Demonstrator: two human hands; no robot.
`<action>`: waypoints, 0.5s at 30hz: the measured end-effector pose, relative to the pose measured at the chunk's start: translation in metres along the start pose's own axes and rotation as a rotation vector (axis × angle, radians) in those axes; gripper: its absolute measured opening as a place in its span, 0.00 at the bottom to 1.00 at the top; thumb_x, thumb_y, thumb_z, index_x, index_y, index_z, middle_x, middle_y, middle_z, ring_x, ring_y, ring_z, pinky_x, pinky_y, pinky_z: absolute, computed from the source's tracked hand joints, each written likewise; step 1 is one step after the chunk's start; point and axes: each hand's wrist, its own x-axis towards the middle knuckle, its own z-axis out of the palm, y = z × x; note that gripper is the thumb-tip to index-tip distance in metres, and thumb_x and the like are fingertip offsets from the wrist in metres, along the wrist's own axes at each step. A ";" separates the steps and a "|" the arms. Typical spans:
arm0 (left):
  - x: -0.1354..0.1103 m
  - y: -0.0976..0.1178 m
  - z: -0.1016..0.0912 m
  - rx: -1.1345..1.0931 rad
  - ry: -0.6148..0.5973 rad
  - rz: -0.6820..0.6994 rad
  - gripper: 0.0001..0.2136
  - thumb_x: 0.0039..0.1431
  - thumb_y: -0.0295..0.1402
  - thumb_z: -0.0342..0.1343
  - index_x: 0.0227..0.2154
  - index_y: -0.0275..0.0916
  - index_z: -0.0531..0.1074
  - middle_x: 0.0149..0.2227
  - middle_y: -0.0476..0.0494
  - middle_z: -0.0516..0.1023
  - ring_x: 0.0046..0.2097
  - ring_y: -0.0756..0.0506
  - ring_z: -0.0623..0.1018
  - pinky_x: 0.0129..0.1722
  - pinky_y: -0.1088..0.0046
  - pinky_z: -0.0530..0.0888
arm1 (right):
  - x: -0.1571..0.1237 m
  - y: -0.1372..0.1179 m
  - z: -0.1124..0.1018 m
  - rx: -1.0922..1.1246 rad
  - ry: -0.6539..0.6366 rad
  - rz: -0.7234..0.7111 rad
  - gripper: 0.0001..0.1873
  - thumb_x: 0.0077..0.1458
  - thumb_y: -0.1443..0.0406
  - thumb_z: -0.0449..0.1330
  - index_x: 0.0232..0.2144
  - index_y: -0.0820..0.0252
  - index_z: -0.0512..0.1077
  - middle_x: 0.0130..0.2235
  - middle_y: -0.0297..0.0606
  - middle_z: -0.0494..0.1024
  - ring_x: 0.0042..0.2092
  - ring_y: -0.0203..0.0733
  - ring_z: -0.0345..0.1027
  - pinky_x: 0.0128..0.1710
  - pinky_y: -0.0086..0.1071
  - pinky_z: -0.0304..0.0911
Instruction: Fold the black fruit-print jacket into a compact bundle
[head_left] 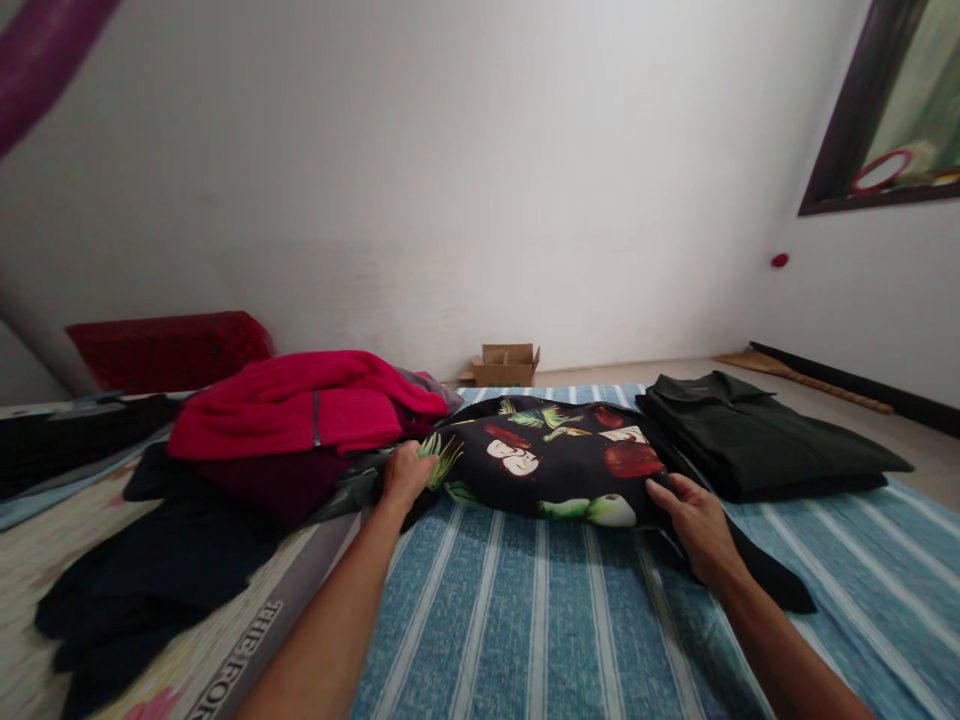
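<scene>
A black garment (pixel 555 465) printed with fruit and green leaves lies bunched across the blue striped sheet. My left hand (pixel 409 475) is closed on its left edge. At the other end, my right hand (pixel 694 525) pinches the right edge between thumb and fingers. The cloth spans between both hands, its near edge slightly raised. A plain black strip of cloth (pixel 776 575) trails to the right past my right wrist. Whether the garment is a shirt or an apron I cannot tell.
On the left sits a heap with a bright pink jacket (pixel 352 405) above dark clothes (pixel 165 570). A folded dark green garment (pixel 765 440) lies at the right on the striped sheet (pixel 517 620). Behind are a cardboard box (pixel 506 372) and a red bundle (pixel 176 350) by the wall.
</scene>
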 end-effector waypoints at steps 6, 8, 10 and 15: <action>0.012 0.032 -0.032 -0.226 0.078 0.067 0.11 0.44 0.37 0.57 0.18 0.40 0.61 0.24 0.47 0.72 0.41 0.42 0.73 0.34 0.75 0.66 | 0.030 -0.051 -0.018 0.274 0.128 0.241 0.17 0.38 0.61 0.66 0.34 0.59 0.71 0.27 0.36 0.78 0.29 0.45 0.72 0.28 0.35 0.68; 0.015 0.041 -0.045 -0.372 0.002 0.030 0.10 0.46 0.39 0.56 0.20 0.39 0.64 0.25 0.48 0.73 0.37 0.44 0.74 0.33 0.74 0.68 | 0.035 -0.075 -0.031 0.359 0.076 0.371 0.16 0.42 0.62 0.63 0.36 0.59 0.71 0.29 0.39 0.78 0.29 0.47 0.73 0.29 0.37 0.69; 0.011 0.043 -0.053 -0.524 -0.131 -0.052 0.10 0.47 0.40 0.55 0.22 0.38 0.67 0.25 0.47 0.74 0.31 0.45 0.75 0.31 0.71 0.71 | 0.032 -0.090 -0.042 0.418 -0.033 0.466 0.16 0.47 0.60 0.59 0.38 0.60 0.71 0.31 0.43 0.79 0.31 0.50 0.74 0.31 0.40 0.69; -0.029 0.017 -0.045 -0.647 -0.432 -0.270 0.09 0.42 0.35 0.61 0.20 0.35 0.71 0.21 0.41 0.76 0.24 0.41 0.77 0.27 0.64 0.74 | -0.004 -0.069 -0.054 0.328 -0.041 0.501 0.14 0.44 0.64 0.63 0.37 0.57 0.70 0.31 0.39 0.80 0.29 0.47 0.74 0.32 0.39 0.69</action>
